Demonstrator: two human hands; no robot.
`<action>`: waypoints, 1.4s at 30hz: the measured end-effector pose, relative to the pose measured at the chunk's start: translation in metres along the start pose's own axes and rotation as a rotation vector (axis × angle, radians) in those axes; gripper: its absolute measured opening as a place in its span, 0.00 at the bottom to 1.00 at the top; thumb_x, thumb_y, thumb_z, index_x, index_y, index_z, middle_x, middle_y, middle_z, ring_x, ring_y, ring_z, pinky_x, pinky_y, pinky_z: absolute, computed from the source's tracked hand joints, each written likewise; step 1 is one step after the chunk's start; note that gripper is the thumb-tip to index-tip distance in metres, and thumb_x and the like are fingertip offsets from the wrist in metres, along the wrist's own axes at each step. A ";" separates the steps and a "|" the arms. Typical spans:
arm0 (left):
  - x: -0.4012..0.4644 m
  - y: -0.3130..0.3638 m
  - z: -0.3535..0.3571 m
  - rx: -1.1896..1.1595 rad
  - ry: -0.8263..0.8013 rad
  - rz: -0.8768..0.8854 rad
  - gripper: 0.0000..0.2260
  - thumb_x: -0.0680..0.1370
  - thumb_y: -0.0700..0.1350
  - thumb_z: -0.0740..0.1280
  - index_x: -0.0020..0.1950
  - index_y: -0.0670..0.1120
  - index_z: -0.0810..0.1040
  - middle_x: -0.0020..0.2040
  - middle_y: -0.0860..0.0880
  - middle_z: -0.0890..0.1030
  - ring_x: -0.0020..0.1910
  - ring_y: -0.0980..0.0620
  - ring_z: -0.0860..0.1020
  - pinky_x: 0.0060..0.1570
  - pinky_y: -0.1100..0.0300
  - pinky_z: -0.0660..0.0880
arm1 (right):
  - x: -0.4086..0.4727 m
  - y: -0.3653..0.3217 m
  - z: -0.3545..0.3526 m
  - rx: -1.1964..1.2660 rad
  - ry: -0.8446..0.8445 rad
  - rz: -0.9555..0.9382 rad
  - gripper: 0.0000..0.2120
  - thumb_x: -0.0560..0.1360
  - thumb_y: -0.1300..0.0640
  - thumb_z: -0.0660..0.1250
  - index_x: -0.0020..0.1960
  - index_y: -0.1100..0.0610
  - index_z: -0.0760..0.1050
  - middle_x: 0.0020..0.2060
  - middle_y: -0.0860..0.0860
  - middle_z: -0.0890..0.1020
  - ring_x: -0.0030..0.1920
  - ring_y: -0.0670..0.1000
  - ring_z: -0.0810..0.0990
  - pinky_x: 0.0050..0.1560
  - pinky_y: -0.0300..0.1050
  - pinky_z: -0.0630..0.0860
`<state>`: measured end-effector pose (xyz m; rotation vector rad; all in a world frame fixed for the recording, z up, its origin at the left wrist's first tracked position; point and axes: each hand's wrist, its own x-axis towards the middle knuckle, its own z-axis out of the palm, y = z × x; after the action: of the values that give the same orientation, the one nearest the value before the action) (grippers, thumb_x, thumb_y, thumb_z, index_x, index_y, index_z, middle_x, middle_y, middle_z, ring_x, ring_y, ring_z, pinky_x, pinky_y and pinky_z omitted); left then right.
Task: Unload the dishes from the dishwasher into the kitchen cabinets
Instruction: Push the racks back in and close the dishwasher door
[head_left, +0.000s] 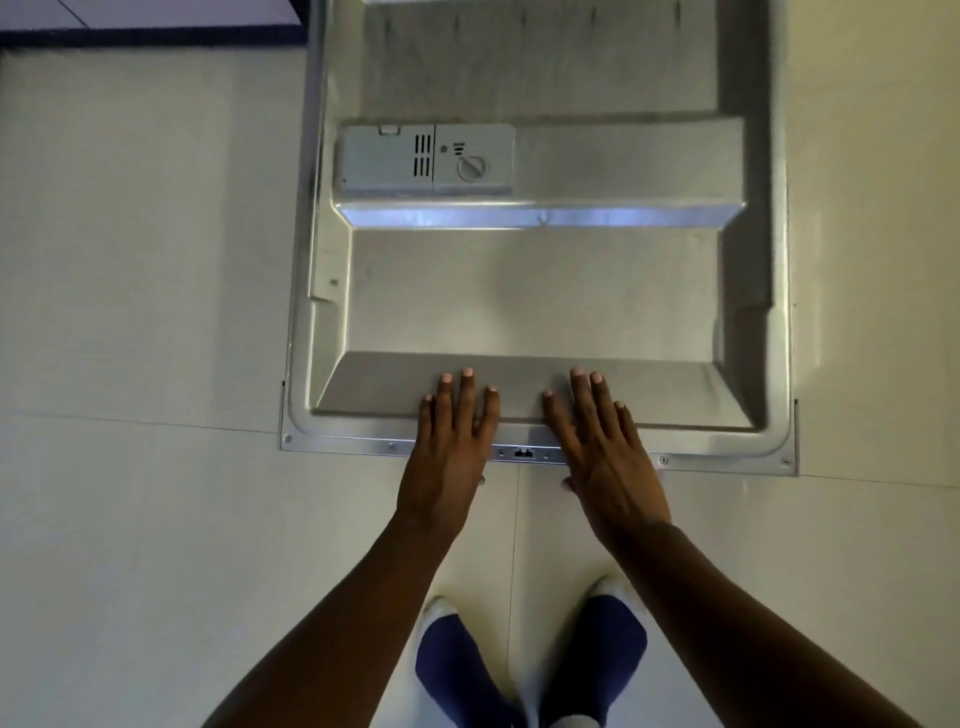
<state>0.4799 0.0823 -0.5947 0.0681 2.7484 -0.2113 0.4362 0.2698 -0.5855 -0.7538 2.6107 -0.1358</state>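
Head view looks straight down on the dishwasher door (540, 291), folded flat out over the tiled floor (130, 312). Both hands lie on its near edge: the left hand (452, 447) and the right hand (605, 447) rest palm-down with fingers (467, 387) straight and spread, grasping nothing. That flat placement on the latch edge suits steadying or pushing the door, though I cannot tell whether it is being lowered or lifted. The door's long axis runs away from the person, hinge end at the top of the picture and latch end nearest the feet. The detergent box (426, 160) sits in the door's far left part. No dishes or racks are in sight, so unloading looks either not begun or finished.
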 end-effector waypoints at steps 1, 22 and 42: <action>0.001 -0.002 0.001 0.004 0.019 0.006 0.50 0.64 0.54 0.78 0.76 0.42 0.52 0.75 0.35 0.58 0.73 0.33 0.60 0.69 0.42 0.62 | 0.000 0.002 -0.002 -0.008 0.025 0.006 0.56 0.58 0.64 0.80 0.77 0.54 0.52 0.76 0.61 0.55 0.75 0.63 0.54 0.71 0.57 0.61; -0.034 -0.106 -0.305 -0.296 0.041 0.318 0.25 0.58 0.59 0.72 0.52 0.52 0.79 0.46 0.56 0.83 0.43 0.56 0.82 0.40 0.67 0.76 | -0.030 -0.033 -0.311 0.067 -0.026 0.006 0.14 0.74 0.53 0.59 0.57 0.47 0.77 0.51 0.47 0.81 0.49 0.52 0.83 0.42 0.42 0.77; 0.030 -0.183 -0.547 -0.227 0.417 -0.003 0.27 0.60 0.59 0.78 0.53 0.45 0.79 0.53 0.49 0.77 0.51 0.49 0.75 0.47 0.57 0.73 | 0.041 -0.064 -0.555 -0.037 0.592 0.035 0.22 0.56 0.55 0.82 0.46 0.59 0.78 0.43 0.54 0.77 0.41 0.52 0.76 0.32 0.43 0.74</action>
<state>0.2353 -0.0122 -0.0795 0.0507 3.1660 0.1312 0.2036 0.1814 -0.0837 -0.7684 3.1879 -0.3469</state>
